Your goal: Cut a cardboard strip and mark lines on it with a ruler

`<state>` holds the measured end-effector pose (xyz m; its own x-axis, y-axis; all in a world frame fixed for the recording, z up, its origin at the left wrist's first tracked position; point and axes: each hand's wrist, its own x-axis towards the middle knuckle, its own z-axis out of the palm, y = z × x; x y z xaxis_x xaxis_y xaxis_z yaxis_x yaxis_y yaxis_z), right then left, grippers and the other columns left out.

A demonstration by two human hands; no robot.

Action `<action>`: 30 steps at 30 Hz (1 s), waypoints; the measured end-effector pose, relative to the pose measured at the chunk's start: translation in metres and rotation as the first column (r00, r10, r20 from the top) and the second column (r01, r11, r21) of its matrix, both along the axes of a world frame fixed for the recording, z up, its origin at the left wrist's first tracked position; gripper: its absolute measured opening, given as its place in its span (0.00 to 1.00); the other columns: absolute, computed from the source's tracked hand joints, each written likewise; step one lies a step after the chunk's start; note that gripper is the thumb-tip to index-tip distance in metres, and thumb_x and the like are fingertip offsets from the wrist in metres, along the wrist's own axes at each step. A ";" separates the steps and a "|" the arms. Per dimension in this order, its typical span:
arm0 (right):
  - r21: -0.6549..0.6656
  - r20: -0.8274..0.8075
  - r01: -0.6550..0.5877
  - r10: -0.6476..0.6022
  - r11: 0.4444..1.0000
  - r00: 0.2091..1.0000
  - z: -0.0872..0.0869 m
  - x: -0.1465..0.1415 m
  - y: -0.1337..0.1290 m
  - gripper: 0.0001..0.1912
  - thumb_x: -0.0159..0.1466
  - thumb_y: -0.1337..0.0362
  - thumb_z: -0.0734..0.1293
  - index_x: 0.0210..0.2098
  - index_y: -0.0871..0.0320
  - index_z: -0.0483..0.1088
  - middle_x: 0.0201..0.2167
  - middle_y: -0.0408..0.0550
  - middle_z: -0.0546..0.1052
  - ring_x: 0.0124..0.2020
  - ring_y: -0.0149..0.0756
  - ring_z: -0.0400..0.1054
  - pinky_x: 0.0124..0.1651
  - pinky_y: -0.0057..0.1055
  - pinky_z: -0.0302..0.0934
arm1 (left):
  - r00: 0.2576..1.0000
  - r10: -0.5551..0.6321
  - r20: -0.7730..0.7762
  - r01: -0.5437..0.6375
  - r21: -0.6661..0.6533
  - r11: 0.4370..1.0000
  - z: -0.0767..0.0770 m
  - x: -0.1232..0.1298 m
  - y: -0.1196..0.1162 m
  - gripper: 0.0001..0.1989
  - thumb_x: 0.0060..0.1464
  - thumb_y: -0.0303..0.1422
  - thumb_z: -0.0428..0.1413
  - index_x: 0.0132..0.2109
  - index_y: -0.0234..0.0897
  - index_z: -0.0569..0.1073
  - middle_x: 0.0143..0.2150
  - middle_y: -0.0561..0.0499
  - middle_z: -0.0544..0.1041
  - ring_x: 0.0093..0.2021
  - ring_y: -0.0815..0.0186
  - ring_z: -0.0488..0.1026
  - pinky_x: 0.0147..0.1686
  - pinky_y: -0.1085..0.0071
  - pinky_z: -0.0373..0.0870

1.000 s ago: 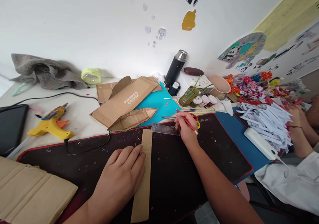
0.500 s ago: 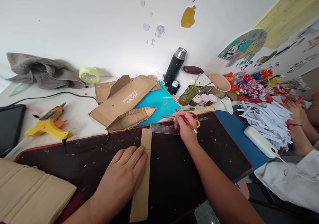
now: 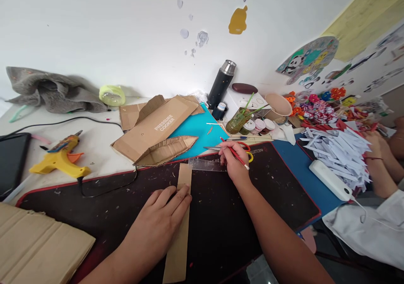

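Note:
My left hand (image 3: 162, 223) lies flat over a long, narrow cardboard strip (image 3: 179, 252), its fingers stretched across the strip's upper half. The strip runs lengthwise away from me on the dark mat. In my right hand (image 3: 235, 166) a red pencil (image 3: 234, 153) is gripped, its tip pointing up and left. That hand is also at the right end of a clear ruler (image 3: 203, 164), whose left end meets the top of the strip; whether the fingers grip the ruler too, I cannot tell. Just behind my right hand lie scissors (image 3: 251, 156) with red and yellow handles.
A yellow glue gun (image 3: 61, 160) with a cord rests at left, above a corrugated cardboard piece (image 3: 41, 246). Cut cardboard (image 3: 154, 126) and a black thermos (image 3: 220, 84) stand behind. At right are white paper strips (image 3: 341, 155), a power strip (image 3: 330, 181) and another person's hands (image 3: 375, 145).
My left hand has shifted slightly along the strip, its fingertips reaching a little further right. My right hand, with pencil and ruler, has barely moved.

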<state>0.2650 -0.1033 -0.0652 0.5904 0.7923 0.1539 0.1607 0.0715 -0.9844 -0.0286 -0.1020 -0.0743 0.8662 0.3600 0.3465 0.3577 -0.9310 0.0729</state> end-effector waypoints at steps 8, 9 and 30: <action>0.000 0.008 -0.011 0.011 1.000 1.000 -0.001 0.000 0.000 0.13 0.68 0.50 0.73 0.37 0.53 0.77 0.27 0.40 0.75 0.18 0.28 0.64 0.21 0.28 0.58 | 1.000 0.004 -0.005 -0.004 -0.022 1.000 -0.003 -0.001 0.000 0.26 0.66 0.20 0.50 0.65 0.41 0.79 0.68 0.47 0.80 0.59 0.51 0.74 0.57 0.55 0.66; -0.002 0.009 -0.012 0.012 1.000 1.000 -0.002 0.000 0.000 0.13 0.68 0.50 0.73 0.37 0.53 0.77 0.27 0.40 0.75 0.18 0.28 0.64 0.21 0.28 0.59 | 1.000 0.000 -0.007 0.000 -0.021 1.000 -0.002 -0.001 0.000 0.26 0.66 0.20 0.50 0.65 0.41 0.79 0.68 0.47 0.80 0.58 0.51 0.74 0.57 0.55 0.66; -0.011 0.015 -0.019 0.019 1.000 1.000 -0.002 0.000 0.000 0.12 0.68 0.51 0.73 0.37 0.52 0.77 0.27 0.40 0.75 0.18 0.28 0.64 0.21 0.28 0.59 | 1.000 0.016 0.004 -0.016 -0.029 0.999 -0.003 0.001 -0.002 0.26 0.66 0.20 0.49 0.64 0.40 0.80 0.67 0.47 0.81 0.58 0.50 0.74 0.57 0.54 0.67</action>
<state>0.2651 -0.1028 -0.0676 0.5726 0.8052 0.1545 0.1746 0.0643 -0.9825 -0.0277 -0.1038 -0.0769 0.8591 0.3833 0.3392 0.3718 -0.9228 0.1010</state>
